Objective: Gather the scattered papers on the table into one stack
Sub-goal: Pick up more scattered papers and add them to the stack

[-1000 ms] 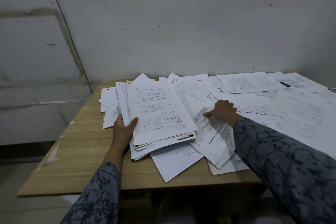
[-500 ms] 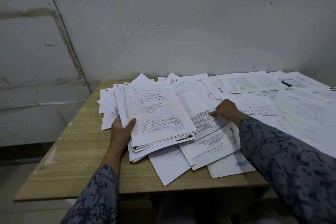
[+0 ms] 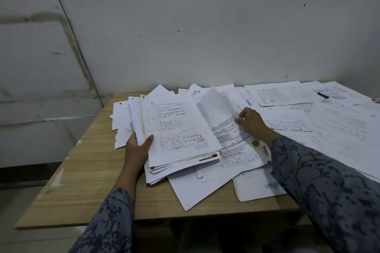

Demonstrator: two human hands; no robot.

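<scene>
Wooden table (image 3: 86, 172) bare at left end. Left hand (image 3: 137, 150) grips left edge of stack (image 3: 181, 137), thumb curled over top sheet, fingers hidden beneath; stack sits at table's left-centre, tilted up off surface. Right of stack, lifted sheet (image 3: 218, 109) curls upward, pinched by right hand (image 3: 251, 122) between thumb and fingertips. Loose papers (image 3: 333, 125) overlap across table's right side to far edge. Patterned sleeves (image 3: 329, 187) near.
</scene>
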